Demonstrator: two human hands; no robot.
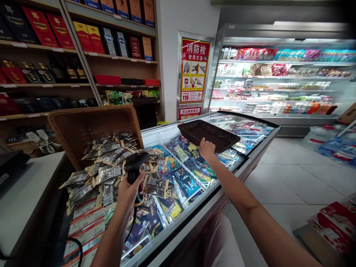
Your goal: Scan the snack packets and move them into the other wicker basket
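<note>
the left hand is wrapped around the handle of a black plastic scanner with yellow trim, grasping it with its head up. a thin black cord hangs down from the handle. the right hand is farther out, and its fingers are grasping the near edge of a dark brown, shallow woven tray. the tray is over the middle of a long grey freezer with a glass top, nearer its far edge. i cannot tell if the tray's bottom touches the glass. at the left end of the freezer, a big tan woven basket lies tipped, with its open side facing the person. lots of small, shiny, see-through packets with tan strips spill out of it in a messy heap, just beside the scanner and reaching toward the freezer's middle. nearer the freezer's close left corner, a white paper sheet with red bands lies below the heap. inside the freezer, blue, yellow and purple food bags sit between white wire dividers.
</note>
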